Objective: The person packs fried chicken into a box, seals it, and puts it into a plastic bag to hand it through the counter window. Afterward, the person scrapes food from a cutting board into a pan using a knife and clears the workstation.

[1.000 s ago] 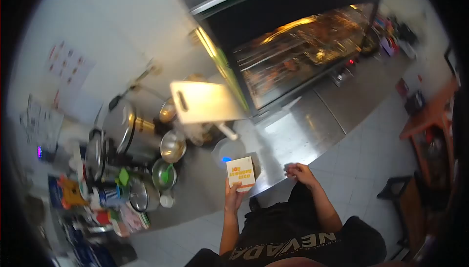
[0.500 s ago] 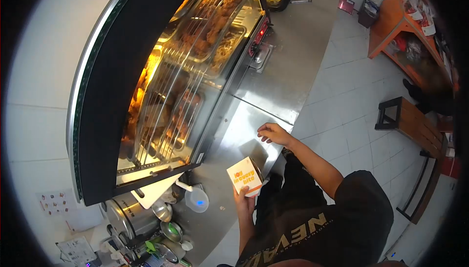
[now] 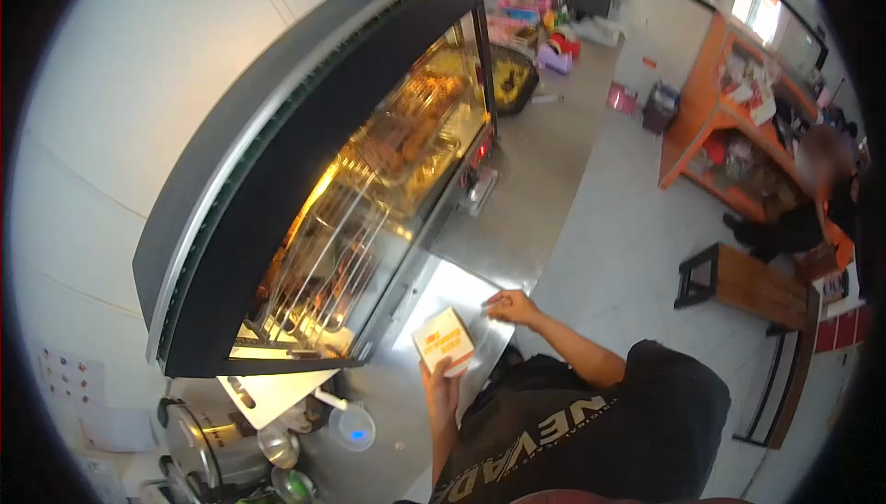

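A small white carton box (image 3: 445,340) with orange lettering is gripped at its lower edge by my left hand (image 3: 440,382). It is tilted, printed face up, above the steel counter (image 3: 517,218). To its right, my right hand (image 3: 513,307) hovers near the counter's edge, apart from the box. Its fingers are curled together, and whether anything small is pinched in them is too blurred to tell. Beyond both hands stands a lit glass food warmer (image 3: 369,181) with wire racks and trays of browned fried food.
By the warmer's near end lie a white cutting board (image 3: 268,391), a clear plastic container (image 3: 353,427) and a large metal pot (image 3: 208,444). A black tray of yellow food (image 3: 510,79) sits farther along. Right, a wooden bench (image 3: 757,282), orange shelf (image 3: 724,126) and a seated person (image 3: 821,190).
My view has tilted upward, showing the warmer's top and the seated person. The box stays in my left hand, and my right hand's fingers look more drawn together.
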### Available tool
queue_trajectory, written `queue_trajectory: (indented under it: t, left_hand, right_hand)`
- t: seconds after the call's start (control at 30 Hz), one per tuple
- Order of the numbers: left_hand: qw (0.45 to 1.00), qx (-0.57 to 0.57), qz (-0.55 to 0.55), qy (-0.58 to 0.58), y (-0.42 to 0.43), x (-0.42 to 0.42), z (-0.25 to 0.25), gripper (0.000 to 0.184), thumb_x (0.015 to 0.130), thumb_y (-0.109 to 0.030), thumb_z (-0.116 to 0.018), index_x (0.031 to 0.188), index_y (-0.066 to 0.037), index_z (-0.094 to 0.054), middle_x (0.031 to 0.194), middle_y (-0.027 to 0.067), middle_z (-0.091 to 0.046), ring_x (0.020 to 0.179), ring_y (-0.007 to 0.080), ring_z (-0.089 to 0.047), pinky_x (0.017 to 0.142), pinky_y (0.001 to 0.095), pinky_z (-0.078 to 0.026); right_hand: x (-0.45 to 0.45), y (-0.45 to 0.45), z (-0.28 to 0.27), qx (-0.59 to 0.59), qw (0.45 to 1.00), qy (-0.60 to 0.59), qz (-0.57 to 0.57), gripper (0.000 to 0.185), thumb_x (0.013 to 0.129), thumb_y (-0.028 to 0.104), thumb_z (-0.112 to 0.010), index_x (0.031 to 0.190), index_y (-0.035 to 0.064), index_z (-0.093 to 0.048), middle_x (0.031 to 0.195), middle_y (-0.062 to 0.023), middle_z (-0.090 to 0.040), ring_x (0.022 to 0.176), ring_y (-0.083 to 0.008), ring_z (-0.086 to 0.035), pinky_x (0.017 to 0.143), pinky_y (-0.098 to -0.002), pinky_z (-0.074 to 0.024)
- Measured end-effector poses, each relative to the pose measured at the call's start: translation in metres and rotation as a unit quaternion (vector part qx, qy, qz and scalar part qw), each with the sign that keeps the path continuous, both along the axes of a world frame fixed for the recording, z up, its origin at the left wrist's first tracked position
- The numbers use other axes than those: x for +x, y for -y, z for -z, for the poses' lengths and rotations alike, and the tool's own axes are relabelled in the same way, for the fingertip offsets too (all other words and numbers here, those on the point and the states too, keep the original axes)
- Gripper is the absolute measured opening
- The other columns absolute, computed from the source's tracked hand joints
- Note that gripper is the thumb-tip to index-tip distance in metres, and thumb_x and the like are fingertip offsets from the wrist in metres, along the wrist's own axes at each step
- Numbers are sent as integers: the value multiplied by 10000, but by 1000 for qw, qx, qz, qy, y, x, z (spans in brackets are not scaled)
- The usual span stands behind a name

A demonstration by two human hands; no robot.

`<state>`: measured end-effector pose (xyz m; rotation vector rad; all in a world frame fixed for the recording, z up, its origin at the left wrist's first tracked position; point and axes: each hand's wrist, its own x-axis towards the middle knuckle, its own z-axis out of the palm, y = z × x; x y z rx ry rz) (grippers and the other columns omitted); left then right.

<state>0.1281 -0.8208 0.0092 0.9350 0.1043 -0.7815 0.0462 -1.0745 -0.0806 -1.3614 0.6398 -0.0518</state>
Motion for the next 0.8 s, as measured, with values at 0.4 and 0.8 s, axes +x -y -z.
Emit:
queue_trajectory:
  t: [0.4, 0.8]
  left_hand:
    - [992, -6, -115, -45, -22, 28, 25, 496, 870, 41, -642, 1268, -55, -360, 1220, 190, -580, 1050, 327, -663, 759, 445, -630]
    - [996, -6, -87, -23, 87, 32, 6, 663, 845, 43, -701, 1357, -75, -297, 1285, 203, -543, 1101, 334, -637, 870, 477, -598]
  right_hand:
    - [46, -6, -21, -211, 973, -31, -87, 518, 842, 319, -783, 1205, -1, -596, 920, -103, -689, 839, -172, -659, 739, -308, -531]
    - [183, 243, -97, -314, 919, 88, 223, 192, 918, 219, -670, 950, 31, -650, 790, -38, -672, 684, -125, -622, 611, -317, -510]
